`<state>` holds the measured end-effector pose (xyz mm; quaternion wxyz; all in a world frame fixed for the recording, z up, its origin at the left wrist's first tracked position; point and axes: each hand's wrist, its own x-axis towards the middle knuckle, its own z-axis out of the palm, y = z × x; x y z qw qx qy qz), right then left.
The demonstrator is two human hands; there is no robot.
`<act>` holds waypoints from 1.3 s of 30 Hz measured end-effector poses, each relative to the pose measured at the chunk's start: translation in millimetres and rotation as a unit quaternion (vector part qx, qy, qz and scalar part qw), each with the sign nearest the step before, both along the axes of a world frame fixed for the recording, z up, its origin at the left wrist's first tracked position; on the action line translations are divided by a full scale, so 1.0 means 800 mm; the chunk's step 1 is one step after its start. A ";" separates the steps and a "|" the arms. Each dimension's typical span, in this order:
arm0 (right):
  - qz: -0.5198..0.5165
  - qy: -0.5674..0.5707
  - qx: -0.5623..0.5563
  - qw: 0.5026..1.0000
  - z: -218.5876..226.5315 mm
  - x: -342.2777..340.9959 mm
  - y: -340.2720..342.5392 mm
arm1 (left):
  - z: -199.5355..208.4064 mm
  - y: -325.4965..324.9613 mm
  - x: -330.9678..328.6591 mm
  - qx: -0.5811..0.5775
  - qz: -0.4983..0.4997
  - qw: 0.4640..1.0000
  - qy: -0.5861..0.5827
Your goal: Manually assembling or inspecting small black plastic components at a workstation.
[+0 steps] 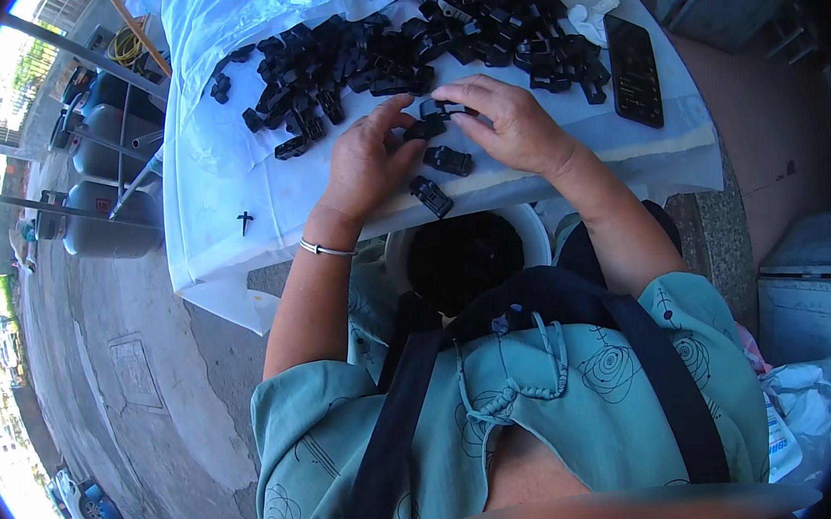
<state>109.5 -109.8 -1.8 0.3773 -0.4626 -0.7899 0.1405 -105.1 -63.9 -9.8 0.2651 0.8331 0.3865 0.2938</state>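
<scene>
Fingers (466, 91) pinched narrow, left hand (361, 165) and right hand (515, 128) share a chunky black part (431, 120) over a white, plastic-draped table (293, 186), kinda crinkly at the far end, with a jumbled heap of blocky bits (312, 64) behind, a round white bucket (536, 238) below and patchy concrete floor (173, 333) off left.

Black phone (635, 73) is showing rows of tiny pale text (634, 86), way too small to read. White plastic bag (786, 466) is sporting blue lettering (779, 443). Grey tank (137, 221) is wearing blurry red label (103, 205).
</scene>
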 end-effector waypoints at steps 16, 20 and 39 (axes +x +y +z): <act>-0.050 -0.182 0.061 0.980 -0.003 -0.008 -0.020 | 0.033 0.021 0.020 0.051 -0.023 0.998 0.013; -0.289 -0.246 0.017 0.925 0.038 0.037 -0.026 | 0.026 0.037 0.047 0.202 -0.021 0.972 0.121; -0.112 -0.134 0.102 0.979 -0.012 0.026 -0.002 | 0.010 0.006 0.001 0.043 0.013 0.999 0.031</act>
